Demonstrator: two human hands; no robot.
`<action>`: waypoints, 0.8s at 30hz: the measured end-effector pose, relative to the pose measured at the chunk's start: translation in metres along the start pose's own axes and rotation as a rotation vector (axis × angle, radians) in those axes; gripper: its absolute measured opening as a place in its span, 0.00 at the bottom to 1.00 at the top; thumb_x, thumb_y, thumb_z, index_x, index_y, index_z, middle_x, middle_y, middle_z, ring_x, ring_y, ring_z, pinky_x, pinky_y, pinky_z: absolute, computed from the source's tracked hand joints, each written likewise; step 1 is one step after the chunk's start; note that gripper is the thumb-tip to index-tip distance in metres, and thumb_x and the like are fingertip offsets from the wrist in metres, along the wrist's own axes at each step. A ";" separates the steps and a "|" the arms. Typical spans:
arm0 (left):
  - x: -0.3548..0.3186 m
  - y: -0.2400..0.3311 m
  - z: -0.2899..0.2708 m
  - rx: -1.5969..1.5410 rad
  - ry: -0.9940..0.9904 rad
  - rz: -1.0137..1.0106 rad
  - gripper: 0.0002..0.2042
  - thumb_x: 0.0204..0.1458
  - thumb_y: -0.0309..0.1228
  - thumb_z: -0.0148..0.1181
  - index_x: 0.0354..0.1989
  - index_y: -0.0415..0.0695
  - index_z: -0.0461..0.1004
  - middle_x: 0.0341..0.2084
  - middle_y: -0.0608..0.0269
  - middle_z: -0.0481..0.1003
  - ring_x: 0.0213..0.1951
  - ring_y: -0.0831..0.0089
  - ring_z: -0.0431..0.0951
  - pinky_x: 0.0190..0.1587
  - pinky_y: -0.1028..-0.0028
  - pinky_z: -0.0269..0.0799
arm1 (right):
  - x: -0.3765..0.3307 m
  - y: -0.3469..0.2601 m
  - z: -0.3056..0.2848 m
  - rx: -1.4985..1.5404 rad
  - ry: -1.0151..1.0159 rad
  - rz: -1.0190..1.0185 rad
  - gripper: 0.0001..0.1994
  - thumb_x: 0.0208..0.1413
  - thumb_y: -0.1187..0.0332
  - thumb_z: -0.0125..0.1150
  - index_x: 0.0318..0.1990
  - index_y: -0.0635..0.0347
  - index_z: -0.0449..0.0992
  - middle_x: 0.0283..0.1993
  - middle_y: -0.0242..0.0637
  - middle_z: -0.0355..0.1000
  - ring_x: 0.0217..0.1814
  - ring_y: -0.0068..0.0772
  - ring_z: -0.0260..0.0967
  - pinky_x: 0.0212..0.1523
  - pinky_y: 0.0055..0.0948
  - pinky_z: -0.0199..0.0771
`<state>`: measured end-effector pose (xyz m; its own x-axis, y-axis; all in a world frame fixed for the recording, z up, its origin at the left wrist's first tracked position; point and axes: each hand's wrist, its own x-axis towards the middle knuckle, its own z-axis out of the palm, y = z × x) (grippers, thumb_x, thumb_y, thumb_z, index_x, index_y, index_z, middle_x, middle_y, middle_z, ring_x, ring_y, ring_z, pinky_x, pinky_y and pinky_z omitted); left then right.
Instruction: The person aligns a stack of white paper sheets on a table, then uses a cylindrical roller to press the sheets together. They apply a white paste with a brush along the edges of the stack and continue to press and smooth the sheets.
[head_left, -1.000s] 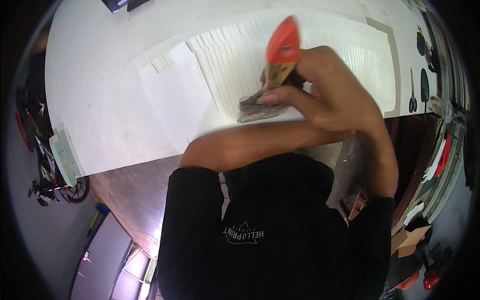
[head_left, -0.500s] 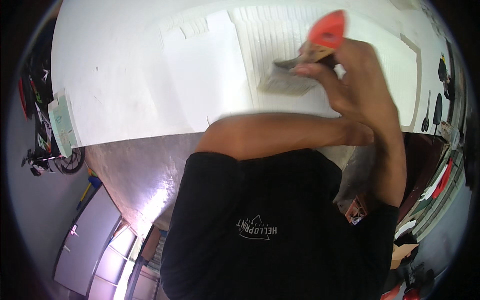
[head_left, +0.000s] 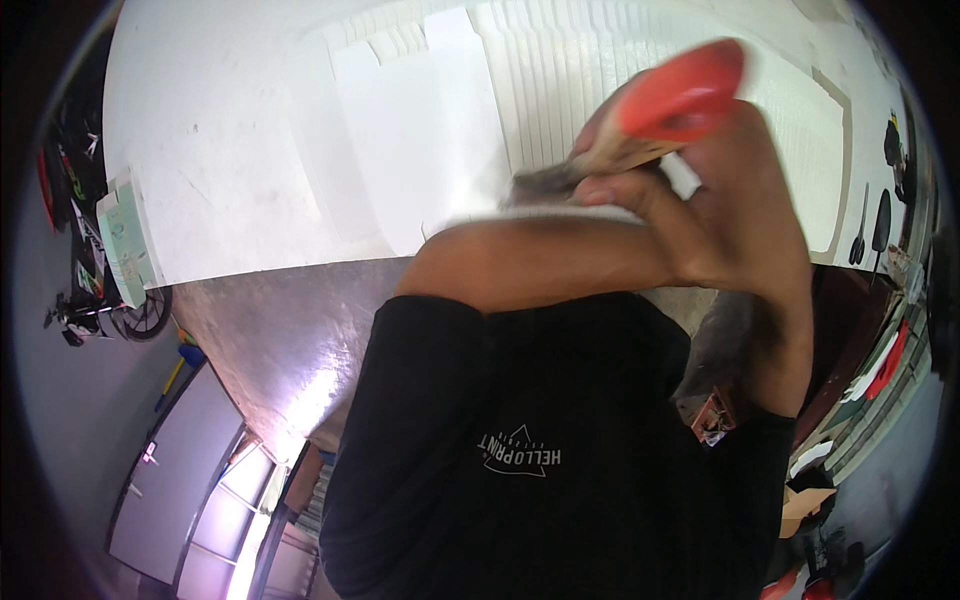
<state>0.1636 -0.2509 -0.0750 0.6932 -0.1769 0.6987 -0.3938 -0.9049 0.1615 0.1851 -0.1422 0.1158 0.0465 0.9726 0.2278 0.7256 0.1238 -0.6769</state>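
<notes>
My right hand is raised close to the camera and closed around a paintbrush with a red-orange handle, wooden neck and dark bristles pointing left. The motion blurs it. My left forearm crosses in front of my chest toward the same spot; its hand is hidden under the right hand. Beneath them on the white table lies a fanned row of overlapping white sheets, with one larger blank white sheet on top at the left.
A pale green box sits at the table's left edge. Dark tools lie at the right end. Below are a shiny grey floor, a parked bike at left, and cartons at right.
The hand with the brush has risen nearer the camera and shifted right. The view has tilted, so the table now sits higher in the picture.
</notes>
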 end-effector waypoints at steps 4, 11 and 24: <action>0.000 -0.002 0.006 0.002 -0.017 0.023 0.14 0.57 0.33 0.59 0.50 0.43 0.80 0.52 0.55 0.79 0.61 0.63 0.76 0.65 0.63 0.70 | -0.008 0.017 0.011 -0.072 -0.004 0.116 0.10 0.52 0.73 0.75 0.40 0.62 0.81 0.37 0.41 0.81 0.35 0.43 0.81 0.37 0.36 0.77; 0.011 -0.007 0.015 0.047 0.004 0.036 0.14 0.57 0.32 0.59 0.50 0.43 0.81 0.51 0.56 0.80 0.60 0.63 0.76 0.65 0.63 0.70 | -0.031 0.018 -0.011 -0.138 -0.057 0.094 0.08 0.54 0.71 0.73 0.40 0.61 0.82 0.37 0.41 0.82 0.38 0.44 0.81 0.41 0.37 0.78; 0.010 -0.014 -0.010 -0.338 -0.225 0.086 0.11 0.58 0.32 0.60 0.46 0.43 0.81 0.46 0.58 0.81 0.58 0.61 0.78 0.62 0.63 0.73 | -0.083 0.050 -0.066 -0.270 0.095 0.129 0.07 0.54 0.76 0.72 0.39 0.63 0.81 0.38 0.39 0.80 0.39 0.39 0.80 0.41 0.35 0.77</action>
<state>0.1694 -0.2364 -0.0633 0.7490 -0.3608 0.5557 -0.6062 -0.7117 0.3551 0.2624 -0.2300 0.1092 0.2050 0.9526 0.2248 0.8651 -0.0689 -0.4968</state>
